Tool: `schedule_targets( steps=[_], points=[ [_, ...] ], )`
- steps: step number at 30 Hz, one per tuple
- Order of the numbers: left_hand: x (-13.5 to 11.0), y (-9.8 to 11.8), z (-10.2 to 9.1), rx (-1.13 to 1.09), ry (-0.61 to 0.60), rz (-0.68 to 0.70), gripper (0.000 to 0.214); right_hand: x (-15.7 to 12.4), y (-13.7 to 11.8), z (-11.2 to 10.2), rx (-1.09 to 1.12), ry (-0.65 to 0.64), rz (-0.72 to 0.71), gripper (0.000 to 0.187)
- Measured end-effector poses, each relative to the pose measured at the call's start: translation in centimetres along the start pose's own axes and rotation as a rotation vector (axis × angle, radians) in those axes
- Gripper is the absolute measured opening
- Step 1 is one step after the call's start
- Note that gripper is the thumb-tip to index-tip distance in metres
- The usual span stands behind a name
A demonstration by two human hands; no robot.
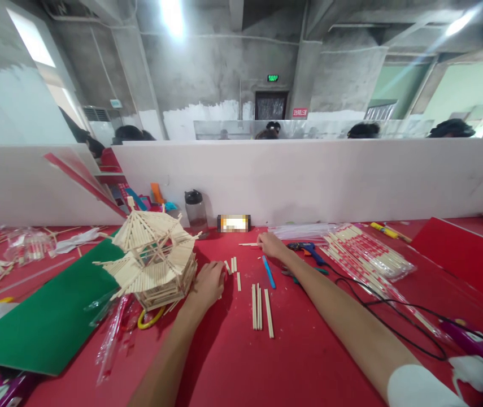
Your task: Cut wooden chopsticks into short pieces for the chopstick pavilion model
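**Right hand pinches a thin stick beside the stick-built model!**

And there's the right hand (pixel 272 246), arm stretched across the red tabletop (pixel 317 362), fingers drawn together on the end of a thin stick (pixel 247 244) that points off to the left! Over to the left hand (pixel 210 281): it rests low with its fingers curled, close beside the model (pixel 156 254), a short stick (pixel 227 267) right at the fingertips. Is it gripped? Can't tell from here.

What a piece that model is: 2 tiers of sloping roof, all pale sticks, standing left of the left hand and next to a green board (pixel 55 314). A yellow loop (pixel 151 320) pokes out below it.

Between the 2 hands lie more short sticks (pixel 238 281), with longer sticks (pixel 269 314) lined up nearer the person. A blue pen (pixel 269 272) lies just below the right hand; a blue glue gun (pixel 309 249) sits to its right, and beyond that, bundled sticks (pixel 364 254) in clear wrapping. At the back, a dark-lidded bottle (pixel 196 213) stands upright near the white partition (pixel 351 181).
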State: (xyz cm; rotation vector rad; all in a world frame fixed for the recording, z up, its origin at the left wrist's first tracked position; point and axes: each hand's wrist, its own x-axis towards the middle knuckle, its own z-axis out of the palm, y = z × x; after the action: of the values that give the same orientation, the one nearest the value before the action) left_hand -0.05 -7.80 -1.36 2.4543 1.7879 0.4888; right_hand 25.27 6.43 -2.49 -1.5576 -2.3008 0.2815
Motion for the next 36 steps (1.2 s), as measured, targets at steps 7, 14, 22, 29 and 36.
schedule_targets(
  steps=[7,14,22,29,36],
  points=[
    [-0.5,2.6,0.2,-0.178,0.123,0.128,0.044,-2.3,-4.2,-0.9,0.266,-0.012,-0.108,0.011],
    [-0.4,2.3,-1.3,-0.042,0.210,0.126,0.026,-7.3,-9.1,1.0,0.567,-0.042,-0.232,0.011],
    [-0.6,2.6,-2.2,0.112,0.114,0.066,0.031,-6.5,-11.0,2.3,0.765,-0.019,-0.032,0.021],
    [0.2,1.7,-3.0,0.137,-0.010,-0.128,0.023,-6.3,-13.1,2.0,0.561,0.029,-0.112,0.012],
    [-0.8,-0.2,-2.9,0.239,-0.072,-0.300,0.026,-6.3,-5.8,-2.2,-0.011,0.043,0.123,0.019]
  ],
)
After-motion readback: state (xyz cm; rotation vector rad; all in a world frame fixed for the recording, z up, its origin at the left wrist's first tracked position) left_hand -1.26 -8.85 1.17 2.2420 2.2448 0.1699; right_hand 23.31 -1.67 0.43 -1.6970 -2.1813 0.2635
